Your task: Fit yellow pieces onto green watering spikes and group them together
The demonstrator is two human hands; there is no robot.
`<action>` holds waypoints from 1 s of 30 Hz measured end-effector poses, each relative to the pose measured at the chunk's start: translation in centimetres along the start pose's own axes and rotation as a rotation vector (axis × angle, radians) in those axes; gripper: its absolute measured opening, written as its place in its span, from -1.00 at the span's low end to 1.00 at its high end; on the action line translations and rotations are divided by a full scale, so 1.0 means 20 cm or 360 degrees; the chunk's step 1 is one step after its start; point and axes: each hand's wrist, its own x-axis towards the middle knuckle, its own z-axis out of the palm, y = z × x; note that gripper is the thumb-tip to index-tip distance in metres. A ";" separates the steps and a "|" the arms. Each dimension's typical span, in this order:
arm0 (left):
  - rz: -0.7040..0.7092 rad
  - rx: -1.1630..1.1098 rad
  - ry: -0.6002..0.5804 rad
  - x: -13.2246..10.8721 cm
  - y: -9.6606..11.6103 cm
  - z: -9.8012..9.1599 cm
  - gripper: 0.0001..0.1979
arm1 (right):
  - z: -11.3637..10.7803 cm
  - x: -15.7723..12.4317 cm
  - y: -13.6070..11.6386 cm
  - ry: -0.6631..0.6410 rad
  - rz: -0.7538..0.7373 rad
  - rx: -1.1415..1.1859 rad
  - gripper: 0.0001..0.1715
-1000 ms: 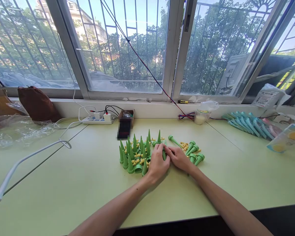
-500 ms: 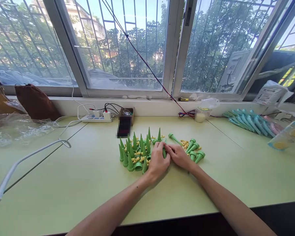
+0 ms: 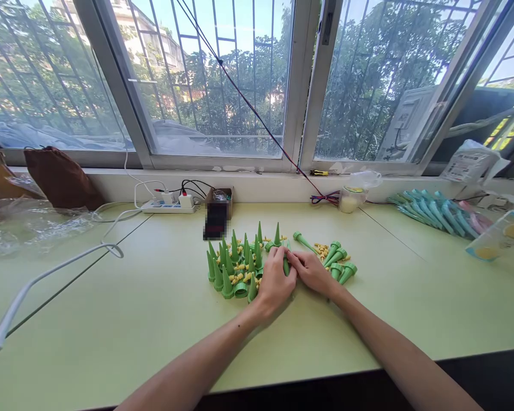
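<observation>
My left hand (image 3: pixel 276 279) is closed round a green plastic watering spike (image 3: pixel 286 265), mostly hidden by the fingers. My right hand (image 3: pixel 312 272) meets it from the right, its fingertips pinched at the same spike. Left of the hands, several green cone spikes (image 3: pixel 227 282) stand points up, with small yellow valves (image 3: pixel 240 278) scattered among them. More green spikes (image 3: pixel 336 255) lie on their sides to the right, beside a small heap of yellow valves (image 3: pixel 321 250). Another loose spike (image 3: pixel 305 242) lies just behind my right hand.
On the pale green table (image 3: pixel 154 319), a power strip (image 3: pixel 169 206), a small box (image 3: pixel 223 197) and a blurred dark object (image 3: pixel 215 221) stand near the window. A jar (image 3: pixel 352 198), stacked turquoise pieces (image 3: pixel 432 214) and a plastic packet (image 3: pixel 499 234) are at the right. A white cable arm (image 3: pixel 47 279) reaches in from the left.
</observation>
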 end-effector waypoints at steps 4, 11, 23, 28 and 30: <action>-0.0001 -0.0007 -0.0003 0.00 0.00 0.00 -0.78 | 0.00 0.00 0.00 -0.0001 0.0017 0.0006 -0.33; 0.0008 -0.0004 0.0001 0.00 0.01 -0.01 -0.80 | -0.01 0.00 -0.01 -0.0027 0.0009 0.0058 -0.32; 0.0030 -0.0009 0.0031 0.00 0.00 0.00 -0.78 | -0.01 0.00 0.02 -0.0100 -0.0015 0.0133 -0.34; 0.0061 0.0004 0.0031 -0.01 0.00 0.00 -0.80 | -0.01 0.00 0.02 -0.0087 -0.0010 0.0155 -0.34; 0.0070 0.0019 0.0029 -0.01 0.00 0.00 -0.80 | -0.01 0.00 0.01 -0.0088 0.0002 0.0172 -0.34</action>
